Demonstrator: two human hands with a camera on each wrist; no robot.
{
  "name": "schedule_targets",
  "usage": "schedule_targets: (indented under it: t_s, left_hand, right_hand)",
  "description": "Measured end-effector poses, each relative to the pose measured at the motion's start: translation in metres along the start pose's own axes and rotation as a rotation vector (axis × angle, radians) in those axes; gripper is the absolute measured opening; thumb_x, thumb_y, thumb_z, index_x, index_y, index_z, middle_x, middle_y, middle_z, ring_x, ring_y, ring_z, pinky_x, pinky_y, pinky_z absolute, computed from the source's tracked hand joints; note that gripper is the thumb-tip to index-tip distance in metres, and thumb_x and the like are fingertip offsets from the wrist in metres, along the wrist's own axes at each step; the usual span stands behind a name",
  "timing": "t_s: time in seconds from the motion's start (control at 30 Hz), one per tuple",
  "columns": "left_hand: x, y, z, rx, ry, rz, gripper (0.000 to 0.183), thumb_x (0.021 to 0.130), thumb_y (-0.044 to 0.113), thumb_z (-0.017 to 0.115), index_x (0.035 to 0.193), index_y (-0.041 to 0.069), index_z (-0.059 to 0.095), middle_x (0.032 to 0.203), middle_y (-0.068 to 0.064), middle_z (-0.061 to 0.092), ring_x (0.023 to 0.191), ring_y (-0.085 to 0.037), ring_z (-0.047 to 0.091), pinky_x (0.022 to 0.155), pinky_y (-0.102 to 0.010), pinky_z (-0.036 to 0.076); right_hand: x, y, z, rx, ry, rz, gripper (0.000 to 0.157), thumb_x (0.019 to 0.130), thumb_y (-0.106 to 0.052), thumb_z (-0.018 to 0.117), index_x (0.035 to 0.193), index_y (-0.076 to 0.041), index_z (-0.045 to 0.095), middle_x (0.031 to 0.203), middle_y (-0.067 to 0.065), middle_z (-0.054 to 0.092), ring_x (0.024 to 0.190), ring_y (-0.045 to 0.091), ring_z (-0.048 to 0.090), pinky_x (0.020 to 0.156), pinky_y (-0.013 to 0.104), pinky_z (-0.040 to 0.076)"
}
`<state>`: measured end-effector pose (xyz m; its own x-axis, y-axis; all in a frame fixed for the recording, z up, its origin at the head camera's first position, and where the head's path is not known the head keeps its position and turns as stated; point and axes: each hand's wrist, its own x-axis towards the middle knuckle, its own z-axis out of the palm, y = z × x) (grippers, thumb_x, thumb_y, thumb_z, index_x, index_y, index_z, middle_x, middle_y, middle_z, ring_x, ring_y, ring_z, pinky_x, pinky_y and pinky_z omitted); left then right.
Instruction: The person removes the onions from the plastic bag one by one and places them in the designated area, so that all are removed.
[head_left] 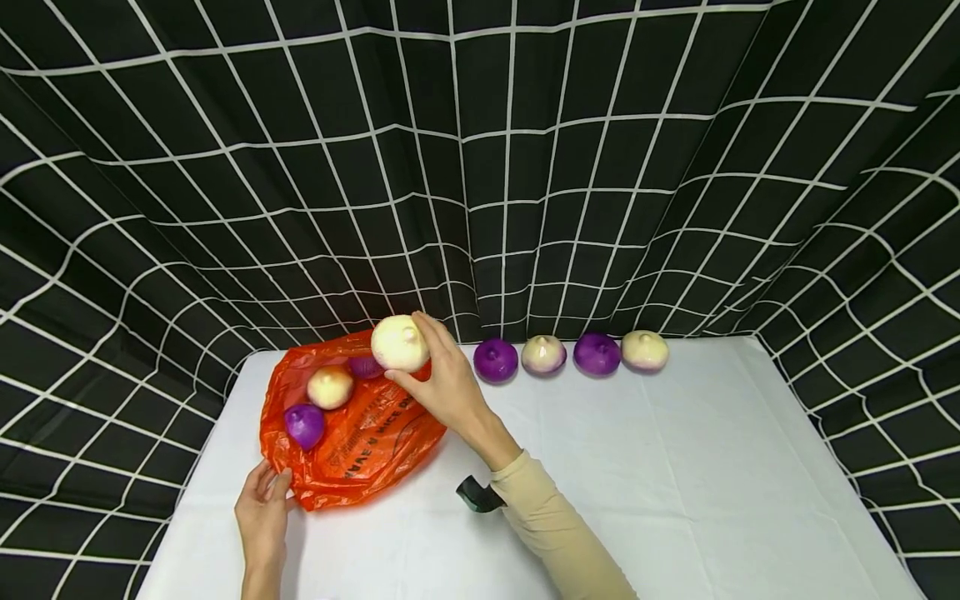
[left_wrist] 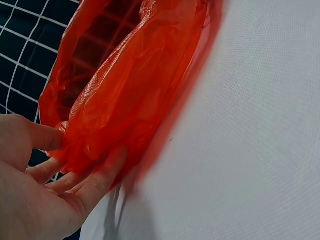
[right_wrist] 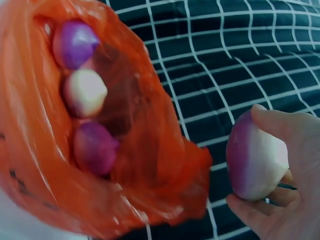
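My right hand (head_left: 453, 387) grips a purple-and-white turnip (right_wrist: 255, 157) between thumb and fingers, raised over the back right edge of an orange-red plastic bag (head_left: 375, 442). Its white side faces up in the head view. Inside the open bag lie three turnips: a purple one (head_left: 304, 425), a pale one (head_left: 330, 387) and another purple one (right_wrist: 95, 148), partly hidden by the held turnip in the head view. At the bag's front left corner, my left hand (head_left: 262, 500) pinches the gathered plastic, thumb on one side and fingers on the other.
Along the back of the white table (head_left: 675, 467) stand several turnips in a row, purple (head_left: 495, 360) and pale (head_left: 644, 351) sides alternating upward. Black cloth with a white grid (head_left: 495, 167) hangs around the back and sides. A dark band (head_left: 478, 494) shows by the right wrist.
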<state>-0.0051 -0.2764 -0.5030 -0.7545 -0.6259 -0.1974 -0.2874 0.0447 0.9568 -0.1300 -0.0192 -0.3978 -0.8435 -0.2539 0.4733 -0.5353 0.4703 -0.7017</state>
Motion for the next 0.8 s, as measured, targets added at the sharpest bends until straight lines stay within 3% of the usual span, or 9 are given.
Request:
schedule_targets:
  t_s: [0.4, 0.63, 0.8]
  left_hand:
    - [0.001, -0.003, 0.0, -0.064, -0.005, -0.006, 0.051, 0.099, 0.006, 0.052, 0.145, -0.006, 0.037, 0.136, -0.02, 0.044, 0.08, 0.014, 0.054, 0.056, -0.012, 0.05]
    - [0.0, -0.003, -0.003, -0.103, 0.01, -0.012, 0.048, 0.098, 0.004, 0.054, 0.143, -0.007, 0.04, 0.103, 0.017, 0.052, 0.079, 0.011, 0.056, 0.055, -0.012, 0.051]
    - [0.0, -0.003, -0.002, -0.1, 0.008, -0.013, 0.049, 0.098, 0.005, 0.055, 0.143, -0.008, 0.039, 0.103, 0.017, 0.051, 0.079, 0.011, 0.056, 0.056, -0.012, 0.051]
  right_hand:
    - [-0.006, 0.037, -0.044, -0.031, 0.135, 0.066, 0.078, 0.078, -0.027, 0.084, 0.141, 0.001, 0.046, 0.144, 0.016, 0.046, 0.131, 0.03, 0.048, 0.111, 0.041, 0.038]
    - [-0.032, 0.063, -0.045, -0.059, 0.179, 0.151, 0.077, 0.078, -0.023, 0.084, 0.14, 0.002, 0.046, 0.141, 0.018, 0.048, 0.131, 0.032, 0.047, 0.112, 0.044, 0.037]
    - [-0.059, 0.083, -0.039, -0.099, 0.163, 0.19, 0.075, 0.077, -0.02, 0.084, 0.138, 0.004, 0.048, 0.138, 0.02, 0.051, 0.13, 0.034, 0.047, 0.111, 0.046, 0.037]
